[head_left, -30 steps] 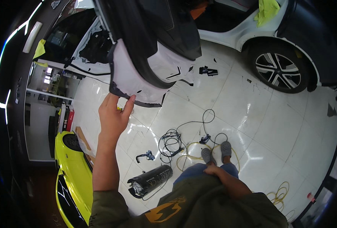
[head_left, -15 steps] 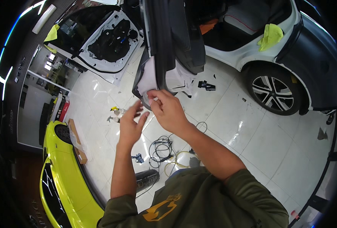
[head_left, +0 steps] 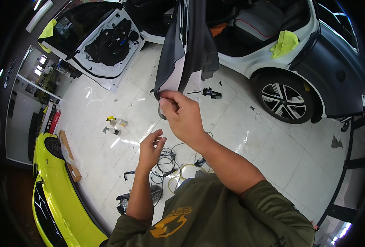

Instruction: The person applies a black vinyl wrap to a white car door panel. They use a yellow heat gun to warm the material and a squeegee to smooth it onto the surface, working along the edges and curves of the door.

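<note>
A car door (head_left: 197, 41) stands edge-on in front of me. Along its near side hangs a sheet of dark grey film (head_left: 168, 57), its pale underside (head_left: 176, 78) showing where it is turned back. My right hand (head_left: 183, 117) pinches the lower corner of that film between thumb and fingers, close to the bottom of the door. Lower and to the left, my left hand (head_left: 151, 150) hovers above the floor, touching nothing. Its fingers are slightly bent, with the thumb apart from them, and nothing is in it.
A white and grey car (head_left: 334, 61) with a yellow cloth (head_left: 285, 43) stands at right. Another opened door (head_left: 113, 45) is at upper left, a lime car (head_left: 63, 185) at lower left. Spray bottles (head_left: 115, 125), coiled cables (head_left: 164, 164) and a black piece (head_left: 212, 93) lie about the floor.
My left hand has drawn back from the film, down toward me. My right hand keeps its pinch; the film's dark face now shows more broadly beside the door. The whole view has shifted slightly.
</note>
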`<state>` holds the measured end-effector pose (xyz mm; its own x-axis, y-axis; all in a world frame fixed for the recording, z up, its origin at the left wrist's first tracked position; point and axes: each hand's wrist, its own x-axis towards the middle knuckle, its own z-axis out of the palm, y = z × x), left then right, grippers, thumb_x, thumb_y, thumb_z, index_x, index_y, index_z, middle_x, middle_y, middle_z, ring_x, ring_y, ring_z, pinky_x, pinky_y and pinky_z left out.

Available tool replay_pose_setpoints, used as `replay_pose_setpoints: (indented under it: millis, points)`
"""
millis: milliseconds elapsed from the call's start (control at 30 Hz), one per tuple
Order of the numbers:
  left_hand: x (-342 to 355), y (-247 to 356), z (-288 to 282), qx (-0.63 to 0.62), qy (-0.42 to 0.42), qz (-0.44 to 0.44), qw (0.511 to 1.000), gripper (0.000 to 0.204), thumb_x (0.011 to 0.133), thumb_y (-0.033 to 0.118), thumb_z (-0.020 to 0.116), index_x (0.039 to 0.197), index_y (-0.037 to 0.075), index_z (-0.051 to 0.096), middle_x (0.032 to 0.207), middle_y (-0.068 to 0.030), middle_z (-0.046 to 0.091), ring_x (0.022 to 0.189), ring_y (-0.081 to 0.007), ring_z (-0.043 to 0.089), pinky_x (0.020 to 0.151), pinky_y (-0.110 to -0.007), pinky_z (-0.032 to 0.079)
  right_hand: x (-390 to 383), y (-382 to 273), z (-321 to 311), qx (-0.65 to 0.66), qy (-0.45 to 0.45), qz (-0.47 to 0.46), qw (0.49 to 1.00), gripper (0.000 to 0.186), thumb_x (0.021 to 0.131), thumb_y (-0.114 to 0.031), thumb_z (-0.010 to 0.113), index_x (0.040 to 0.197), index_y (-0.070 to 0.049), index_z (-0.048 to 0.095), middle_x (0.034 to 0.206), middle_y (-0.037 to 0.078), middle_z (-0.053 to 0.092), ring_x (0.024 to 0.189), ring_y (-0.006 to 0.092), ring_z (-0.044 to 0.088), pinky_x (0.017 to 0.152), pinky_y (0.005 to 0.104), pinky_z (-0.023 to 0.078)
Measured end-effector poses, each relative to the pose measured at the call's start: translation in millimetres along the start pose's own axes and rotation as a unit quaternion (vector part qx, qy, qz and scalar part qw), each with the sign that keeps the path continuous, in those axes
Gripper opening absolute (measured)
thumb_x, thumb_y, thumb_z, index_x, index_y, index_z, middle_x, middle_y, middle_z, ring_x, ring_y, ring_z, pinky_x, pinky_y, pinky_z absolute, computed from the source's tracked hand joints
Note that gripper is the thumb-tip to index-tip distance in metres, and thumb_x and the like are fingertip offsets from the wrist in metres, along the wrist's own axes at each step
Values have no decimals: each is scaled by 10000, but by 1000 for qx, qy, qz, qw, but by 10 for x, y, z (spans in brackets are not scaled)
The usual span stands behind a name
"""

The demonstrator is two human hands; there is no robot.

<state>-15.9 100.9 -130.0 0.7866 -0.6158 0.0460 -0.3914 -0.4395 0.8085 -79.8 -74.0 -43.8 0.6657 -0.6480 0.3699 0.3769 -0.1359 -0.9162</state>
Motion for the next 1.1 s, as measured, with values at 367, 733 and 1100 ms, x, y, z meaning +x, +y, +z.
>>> replay_pose_setpoints:
  millis: [367, 733, 1100]
  points:
    - [-22, -217, 25, -5, -47, -2, 999, 340, 897, 114, 656, 1190, -49, 596, 1078, -174, 669, 903, -216, 676, 795, -312, 541, 29, -101, 85, 21, 36, 37, 998, 168, 890, -103, 625, 965, 44, 660, 723, 6, 619, 625, 37, 496, 559, 212, 419]
    - [-15, -482, 65, -59, -88, -23, 994, 367, 904, 119, 649, 1230, -36, 580, 1087, -143, 669, 930, -174, 638, 820, -303, 520, 64, -133, 38, -34, 17, 59, 998, 189, 866, -110, 610, 956, 49, 656, 752, 115, 683, 638, 125, 629, 612, 261, 493]
    - [-52, -710, 287, -59, -117, 4, 991, 348, 897, 123, 652, 1195, -47, 591, 1072, -188, 670, 896, -225, 677, 777, -318, 543, -14, -29, 4, -27, -15, 121, 992, 218, 897, -131, 602, 1027, 41, 635, 780, 23, 633, 651, 51, 514, 597, 217, 432]
